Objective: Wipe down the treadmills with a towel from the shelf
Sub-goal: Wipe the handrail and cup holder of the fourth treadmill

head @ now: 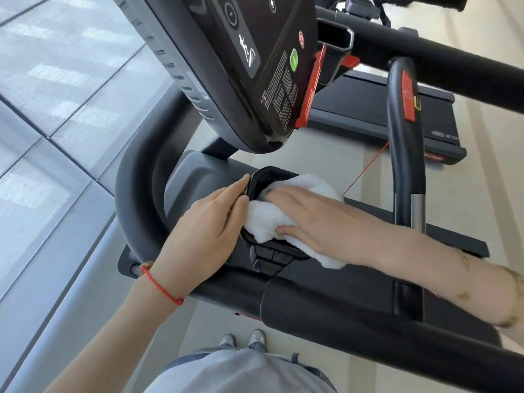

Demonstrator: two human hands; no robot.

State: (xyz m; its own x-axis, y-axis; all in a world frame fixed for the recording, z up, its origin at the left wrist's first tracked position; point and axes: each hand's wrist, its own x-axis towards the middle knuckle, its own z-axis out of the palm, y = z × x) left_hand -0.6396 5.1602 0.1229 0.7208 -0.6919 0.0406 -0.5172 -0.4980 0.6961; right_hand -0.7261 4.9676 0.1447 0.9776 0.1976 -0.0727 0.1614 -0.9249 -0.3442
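Inside rounded black cupholder [265,177], fluffy white towel [266,219]

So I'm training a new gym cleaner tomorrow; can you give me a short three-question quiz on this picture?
1. True or false: the right hand presses the white towel into the cup holder.
2. What does the left hand touch? A) the red stop button B) the cup holder's rim C) the upright handlebar
3. Fill in: the left wrist wears a ____ cord bracelet.

Key: 1 true; 2 B; 3 red.
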